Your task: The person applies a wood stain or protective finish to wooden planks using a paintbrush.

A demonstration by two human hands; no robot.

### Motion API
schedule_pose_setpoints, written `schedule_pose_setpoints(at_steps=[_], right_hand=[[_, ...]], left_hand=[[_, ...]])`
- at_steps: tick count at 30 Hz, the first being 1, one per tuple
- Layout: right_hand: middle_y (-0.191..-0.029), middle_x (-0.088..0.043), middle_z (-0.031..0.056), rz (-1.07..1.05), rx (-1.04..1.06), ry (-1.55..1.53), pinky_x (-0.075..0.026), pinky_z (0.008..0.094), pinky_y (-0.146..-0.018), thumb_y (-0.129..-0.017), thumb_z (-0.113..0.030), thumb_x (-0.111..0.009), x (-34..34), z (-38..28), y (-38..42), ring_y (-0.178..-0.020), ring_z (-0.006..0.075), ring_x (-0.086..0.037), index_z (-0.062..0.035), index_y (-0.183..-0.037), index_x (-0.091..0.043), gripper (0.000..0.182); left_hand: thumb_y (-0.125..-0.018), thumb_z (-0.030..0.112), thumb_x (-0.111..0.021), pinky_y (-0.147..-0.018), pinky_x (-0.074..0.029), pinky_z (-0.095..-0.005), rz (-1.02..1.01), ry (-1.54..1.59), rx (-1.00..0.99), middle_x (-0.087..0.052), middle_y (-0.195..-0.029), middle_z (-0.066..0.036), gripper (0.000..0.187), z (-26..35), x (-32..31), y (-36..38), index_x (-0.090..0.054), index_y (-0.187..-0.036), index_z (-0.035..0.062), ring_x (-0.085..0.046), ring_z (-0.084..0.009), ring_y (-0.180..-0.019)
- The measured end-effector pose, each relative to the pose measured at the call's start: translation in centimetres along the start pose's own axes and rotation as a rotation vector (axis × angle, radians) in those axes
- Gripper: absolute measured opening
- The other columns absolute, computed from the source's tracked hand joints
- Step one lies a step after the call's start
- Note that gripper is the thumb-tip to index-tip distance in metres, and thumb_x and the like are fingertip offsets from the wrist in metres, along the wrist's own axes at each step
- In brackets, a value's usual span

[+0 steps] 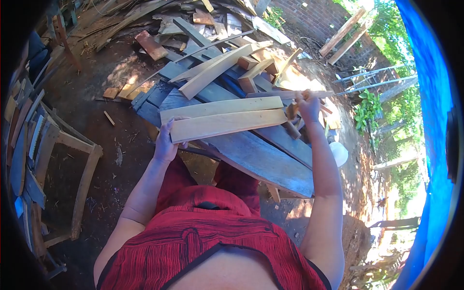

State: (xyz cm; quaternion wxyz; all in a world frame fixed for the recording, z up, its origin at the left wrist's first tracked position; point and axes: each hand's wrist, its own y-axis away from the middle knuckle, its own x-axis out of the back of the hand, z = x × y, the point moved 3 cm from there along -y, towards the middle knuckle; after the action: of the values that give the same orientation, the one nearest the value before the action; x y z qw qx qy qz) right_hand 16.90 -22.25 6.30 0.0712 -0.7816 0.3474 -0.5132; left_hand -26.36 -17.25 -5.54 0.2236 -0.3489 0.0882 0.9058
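Note:
Two pale wooden planks (227,124) lie side by side in front of me, above a weathered grey board (266,157). My left hand (167,139) is closed round their left end, with fingers on the edge of the nearer one. Farther right, my right hand (308,104) is closed on a narrow wooden strip (273,94), which reaches out to both sides of the fist. Short wood offcuts (291,129) lie just below that hand. Whether the far ends of the planks rest on anything is hard to see.
Beyond the planks, a heap of cut timber (217,72) covers the grey boards. A wooden frame (87,179) and stacked boards stand at left. A white rounded object (338,153) sits at the right. A blue tarp (435,121) hangs along the right edge; a brick wall (309,19) stands behind.

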Motion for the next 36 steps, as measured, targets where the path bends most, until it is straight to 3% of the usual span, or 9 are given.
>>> schedule_pose_setpoints(at_steps=[2,6,12,16,18,19,22,25,36], right_hand=[[-0.067,-0.062,0.0171,-0.101,0.064,0.121,-0.046,0.0421,-0.06,-0.081,-0.032,-0.061,-1.2,-3.4,1.1,-0.065,0.0337,-0.062,-0.0027,-0.079,-0.059,0.03],[-0.07,-0.063,0.0165,-0.188,0.14,0.072,-0.046,0.0416,-0.06,-0.081,-0.032,-0.062,-2.3,-12.2,3.4,-0.068,0.0346,-0.062,-0.0043,-0.079,-0.058,0.028],[-0.06,-0.06,0.0122,-0.348,0.234,-0.494,-0.046,0.0334,-0.053,-0.081,-0.028,-0.065,-4.1,-25.0,7.5,-0.053,0.0215,-0.06,-0.0043,-0.075,-0.058,0.025],[-0.055,-0.057,0.0093,-0.318,0.316,-0.688,-0.043,0.0309,-0.048,-0.08,-0.025,-0.067,-6.0,-29.6,9.0,-0.049,0.0159,-0.056,-0.0029,-0.075,-0.058,0.025],[-0.059,-0.056,0.0008,-0.47,0.193,-0.944,-0.039,0.0179,-0.043,-0.086,-0.023,-0.064,-6.8,-30.7,9.5,-0.05,0.0028,-0.051,-0.0015,-0.076,-0.057,0.025],[-0.06,-0.058,0.0026,-0.459,0.201,-0.995,-0.039,0.016,-0.038,-0.087,-0.023,-0.063,-7.0,-30.9,9.5,-0.045,0.0031,-0.051,-0.0015,-0.076,-0.057,0.025],[-0.063,-0.061,0.0057,-0.535,-0.033,-1.223,-0.039,0.0176,-0.037,-0.086,-0.022,-0.064,-5.7,-30.1,9.5,-0.042,0.0057,-0.052,-0.0019,-0.077,-0.057,0.023],[-0.059,-0.059,0.0051,-0.518,-0.146,-1.225,-0.038,0.017,-0.035,-0.086,-0.023,-0.063,-5.7,-26.3,8.9,-0.041,0.0067,-0.051,-0.0024,-0.075,-0.058,0.024],[-0.059,-0.06,0.0087,-0.102,-0.522,-0.901,-0.039,0.0202,-0.031,-0.086,-0.019,-0.061,0.1,0.0,3.6,-0.036,0.0119,-0.052,-0.0048,-0.076,-0.054,0.019]], left_hand=[[-0.092,0.043,-0.039,-0.047,-0.044,-0.0264,-0.018,0.0,-0.005,-0.058,-0.079,-0.008,0.047,0.1,0.0,0.1,-0.055,-0.106,0.0004,-0.052,-0.0132,-0.054],[-0.093,0.043,-0.037,-0.048,-0.046,-0.0262,-0.06,0.004,-0.008,-0.057,-0.075,-0.008,0.048,0.2,0.0,0.0,-0.055,-0.106,0.0002,-0.052,-0.0131,-0.054],[-0.093,0.05,-0.036,-0.044,-0.043,-0.0278,0.037,0.064,0.018,-0.058,-0.075,-0.007,0.054,-0.2,0.5,-0.6,-0.055,-0.107,0.0017,-0.054,-0.0145,-0.053],[-0.092,0.056,-0.035,-0.044,-0.043,-0.0273,0.058,0.11,0.002,-0.058,-0.076,-0.006,0.059,-0.5,0.7,-0.7,-0.053,-0.112,0.0037,-0.054,-0.014,-0.054],[-0.091,0.06,-0.034,-0.044,-0.043,-0.0269,0.089,0.119,0.006,-0.058,-0.077,-0.005,0.062,-0.3,0.2,-0.5,-0.051,-0.114,0.0055,-0.055,-0.013,-0.054],[-0.091,0.06,-0.034,-0.044,-0.043,-0.0264,0.111,0.153,0.004,-0.058,-0.077,-0.005,0.06,-0.3,0.0,-0.4,-0.052,-0.111,0.0066,-0.054,-0.012,-0.054],[-0.091,0.06,-0.034,-0.044,-0.043,-0.0267,0.058,0.138,-0.018,-0.058,-0.077,-0.004,0.059,-0.8,0.5,-0.6,-0.052,-0.11,0.0067,-0.054,-0.0122,-0.054],[-0.091,0.061,-0.033,-0.044,-0.042,-0.0271,0.1,0.099,-0.012,-0.058,-0.075,-0.003,0.062,-0.6,0.4,-0.6,-0.053,-0.108,0.0051,-0.052,-0.012,-0.052],[-0.092,0.058,-0.035,-0.045,-0.04,-0.0264,0.106,0.04,-0.02,-0.057,-0.067,-0.003,0.062,-0.1,-0.2,-0.6,-0.06,-0.1,0.0013,-0.049,-0.0116,-0.05]])
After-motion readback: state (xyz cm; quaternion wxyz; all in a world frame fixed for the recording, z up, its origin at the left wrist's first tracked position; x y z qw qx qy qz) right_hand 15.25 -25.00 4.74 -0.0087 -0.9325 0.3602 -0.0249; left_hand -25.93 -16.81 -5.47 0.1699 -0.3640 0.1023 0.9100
